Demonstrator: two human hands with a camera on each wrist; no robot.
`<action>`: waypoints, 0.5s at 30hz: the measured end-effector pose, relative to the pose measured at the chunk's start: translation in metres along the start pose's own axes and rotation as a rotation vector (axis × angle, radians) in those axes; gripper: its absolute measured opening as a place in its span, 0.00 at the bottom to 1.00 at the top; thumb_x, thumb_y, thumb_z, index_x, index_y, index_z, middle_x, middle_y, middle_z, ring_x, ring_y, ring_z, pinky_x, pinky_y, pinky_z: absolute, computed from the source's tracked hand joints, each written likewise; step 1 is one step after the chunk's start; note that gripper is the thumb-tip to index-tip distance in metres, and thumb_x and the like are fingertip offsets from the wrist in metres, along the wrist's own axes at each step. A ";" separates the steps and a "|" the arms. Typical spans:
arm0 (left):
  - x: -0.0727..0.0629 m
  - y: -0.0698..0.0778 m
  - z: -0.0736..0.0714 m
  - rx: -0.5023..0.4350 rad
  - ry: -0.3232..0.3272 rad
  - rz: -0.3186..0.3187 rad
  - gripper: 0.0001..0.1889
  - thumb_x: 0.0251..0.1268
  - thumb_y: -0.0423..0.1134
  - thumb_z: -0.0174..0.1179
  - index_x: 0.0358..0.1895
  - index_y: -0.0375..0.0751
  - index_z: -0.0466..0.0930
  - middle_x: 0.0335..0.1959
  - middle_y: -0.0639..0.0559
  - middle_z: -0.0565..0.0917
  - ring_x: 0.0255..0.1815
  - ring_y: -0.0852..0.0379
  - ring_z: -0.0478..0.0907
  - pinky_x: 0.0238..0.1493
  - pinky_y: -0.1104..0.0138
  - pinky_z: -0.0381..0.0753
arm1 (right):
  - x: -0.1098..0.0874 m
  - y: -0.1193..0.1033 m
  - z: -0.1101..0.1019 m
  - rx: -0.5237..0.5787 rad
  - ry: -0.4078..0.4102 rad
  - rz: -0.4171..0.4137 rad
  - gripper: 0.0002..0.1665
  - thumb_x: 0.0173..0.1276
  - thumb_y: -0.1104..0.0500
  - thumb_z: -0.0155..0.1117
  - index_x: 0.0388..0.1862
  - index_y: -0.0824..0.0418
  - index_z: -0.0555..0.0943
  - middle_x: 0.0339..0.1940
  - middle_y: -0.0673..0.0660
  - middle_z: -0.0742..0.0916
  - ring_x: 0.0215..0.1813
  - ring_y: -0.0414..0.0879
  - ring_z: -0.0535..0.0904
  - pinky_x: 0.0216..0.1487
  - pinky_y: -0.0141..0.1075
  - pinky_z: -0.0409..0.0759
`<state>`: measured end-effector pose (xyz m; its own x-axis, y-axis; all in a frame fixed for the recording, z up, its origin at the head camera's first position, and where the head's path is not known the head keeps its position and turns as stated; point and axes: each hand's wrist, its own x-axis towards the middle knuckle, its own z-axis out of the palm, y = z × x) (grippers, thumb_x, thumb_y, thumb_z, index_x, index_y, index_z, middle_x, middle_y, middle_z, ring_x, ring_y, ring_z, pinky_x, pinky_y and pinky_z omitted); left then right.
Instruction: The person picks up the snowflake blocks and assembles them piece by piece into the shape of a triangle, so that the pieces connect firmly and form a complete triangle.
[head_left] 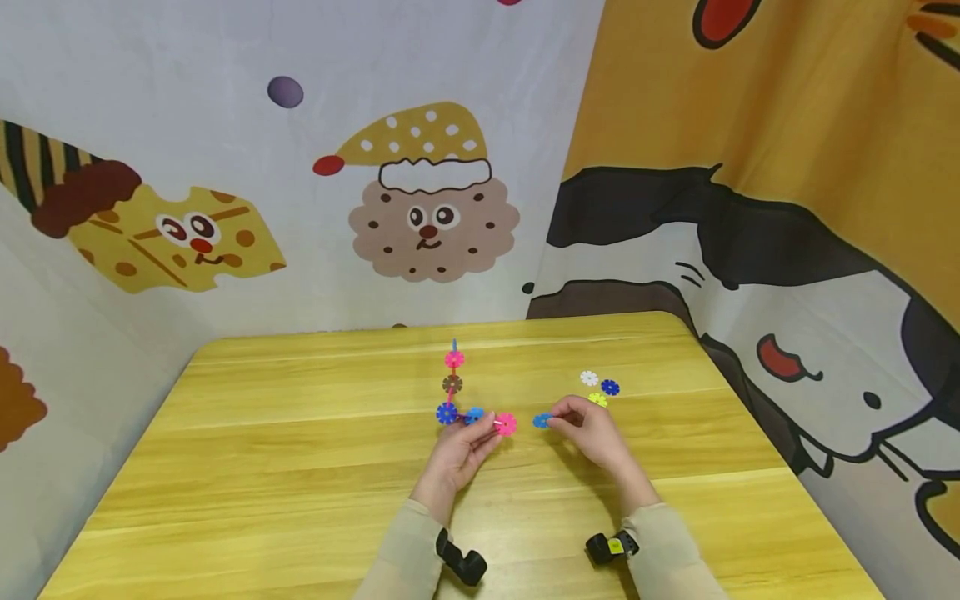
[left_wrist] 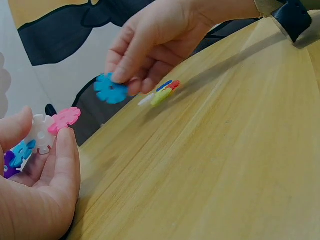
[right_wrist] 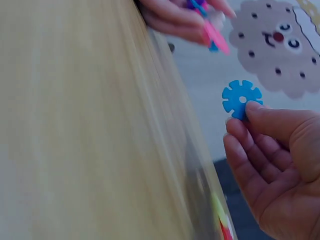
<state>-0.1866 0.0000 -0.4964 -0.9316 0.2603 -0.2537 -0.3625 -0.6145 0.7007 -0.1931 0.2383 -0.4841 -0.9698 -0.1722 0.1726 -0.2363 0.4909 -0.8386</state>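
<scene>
Grips a chain of notched discs [head_left: 446, 413] with the left hand [head_left: 457, 454], covering part of it near its pink end. Pinches a loose blue disc [head_left: 542, 421] between thumb and fingers of the right hand [head_left: 596, 433], just right of the chain and apart from it.

Farther right of the chain, in a loose group: a white disc [head_left: 589, 378], a dark blue disc [head_left: 611, 387], a yellow disc [head_left: 597, 399] partly blocked by the right hand in the head view, and a red disc [left_wrist: 174, 84].

Below the chain: a wood-grained worktop [head_left: 300, 467]. Behind the chain: printed cloth [head_left: 225, 50] with cartoon faces. Nearer the person than the chain: black wrist devices [head_left: 461, 560], with a yellow label [head_left: 616, 547] on the right one, too small to read.
</scene>
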 end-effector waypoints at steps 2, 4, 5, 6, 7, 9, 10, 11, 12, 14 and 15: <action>0.000 0.000 0.000 -0.001 -0.002 0.000 0.05 0.70 0.26 0.57 0.36 0.38 0.77 0.34 0.49 0.85 0.38 0.57 0.84 0.51 0.65 0.82 | 0.001 -0.004 0.006 0.000 -0.003 -0.041 0.03 0.65 0.65 0.70 0.35 0.61 0.83 0.33 0.50 0.85 0.33 0.42 0.79 0.34 0.32 0.79; 0.000 0.000 -0.001 -0.002 -0.006 0.000 0.04 0.70 0.27 0.57 0.36 0.38 0.77 0.34 0.49 0.85 0.38 0.57 0.84 0.51 0.65 0.82 | 0.001 -0.008 0.012 0.001 -0.006 -0.072 0.03 0.64 0.66 0.70 0.35 0.62 0.84 0.32 0.50 0.85 0.33 0.42 0.79 0.34 0.32 0.80; 0.001 0.000 -0.001 -0.002 -0.008 0.001 0.04 0.70 0.27 0.57 0.36 0.39 0.77 0.34 0.48 0.86 0.38 0.57 0.84 0.51 0.65 0.82 | 0.002 -0.010 0.014 -0.001 -0.002 -0.082 0.03 0.64 0.67 0.71 0.35 0.62 0.84 0.32 0.50 0.85 0.33 0.41 0.79 0.35 0.32 0.80; 0.001 0.000 -0.001 -0.003 -0.010 0.000 0.05 0.70 0.27 0.57 0.36 0.39 0.77 0.34 0.48 0.86 0.38 0.57 0.84 0.51 0.65 0.82 | 0.002 -0.011 0.016 -0.003 0.002 -0.089 0.03 0.64 0.67 0.71 0.34 0.61 0.84 0.32 0.50 0.85 0.33 0.41 0.79 0.34 0.32 0.81; 0.001 0.000 -0.001 -0.003 -0.010 -0.001 0.05 0.70 0.27 0.57 0.36 0.39 0.78 0.34 0.48 0.86 0.39 0.57 0.84 0.51 0.65 0.82 | 0.002 -0.011 0.018 -0.006 0.008 -0.093 0.04 0.63 0.67 0.71 0.34 0.61 0.84 0.32 0.50 0.85 0.33 0.41 0.79 0.34 0.32 0.81; 0.001 0.000 -0.001 -0.005 -0.008 -0.003 0.05 0.70 0.27 0.57 0.35 0.39 0.78 0.34 0.48 0.86 0.39 0.57 0.84 0.51 0.65 0.82 | 0.003 -0.012 0.021 -0.015 0.021 -0.089 0.04 0.63 0.68 0.71 0.34 0.61 0.84 0.31 0.49 0.85 0.33 0.41 0.79 0.34 0.32 0.81; 0.002 0.001 -0.001 -0.007 -0.004 -0.005 0.05 0.70 0.27 0.57 0.35 0.39 0.78 0.34 0.48 0.86 0.39 0.57 0.84 0.51 0.65 0.82 | 0.002 -0.013 0.022 -0.018 0.027 -0.086 0.04 0.63 0.68 0.71 0.33 0.61 0.84 0.31 0.49 0.85 0.33 0.41 0.80 0.35 0.32 0.81; 0.002 0.001 -0.001 -0.009 -0.002 -0.006 0.06 0.70 0.27 0.57 0.35 0.39 0.78 0.34 0.48 0.86 0.39 0.57 0.84 0.51 0.65 0.82 | 0.002 -0.013 0.023 -0.020 0.032 -0.084 0.05 0.62 0.68 0.71 0.33 0.60 0.84 0.31 0.49 0.85 0.33 0.41 0.80 0.35 0.32 0.82; 0.002 0.001 -0.001 -0.009 -0.002 -0.005 0.06 0.71 0.26 0.57 0.35 0.39 0.78 0.34 0.48 0.86 0.39 0.57 0.84 0.51 0.65 0.82 | 0.002 -0.014 0.024 -0.025 0.036 -0.083 0.05 0.62 0.68 0.72 0.33 0.60 0.84 0.32 0.49 0.85 0.33 0.41 0.80 0.36 0.32 0.82; 0.002 0.001 -0.002 -0.013 -0.001 -0.003 0.06 0.70 0.26 0.56 0.35 0.39 0.78 0.34 0.48 0.86 0.39 0.57 0.84 0.52 0.64 0.82 | 0.001 -0.015 0.025 -0.032 0.041 -0.088 0.07 0.61 0.69 0.72 0.33 0.59 0.84 0.32 0.49 0.86 0.34 0.42 0.81 0.37 0.33 0.83; 0.002 0.001 -0.002 -0.014 -0.003 -0.002 0.06 0.70 0.26 0.57 0.35 0.39 0.78 0.34 0.48 0.86 0.39 0.57 0.84 0.52 0.64 0.82 | 0.001 -0.015 0.025 -0.034 0.042 -0.092 0.07 0.61 0.69 0.72 0.32 0.58 0.84 0.32 0.51 0.86 0.35 0.43 0.82 0.38 0.33 0.83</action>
<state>-0.1887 -0.0014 -0.4979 -0.9307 0.2639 -0.2532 -0.3649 -0.6244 0.6906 -0.1889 0.2090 -0.4843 -0.9453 -0.1820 0.2705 -0.3259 0.5037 -0.8000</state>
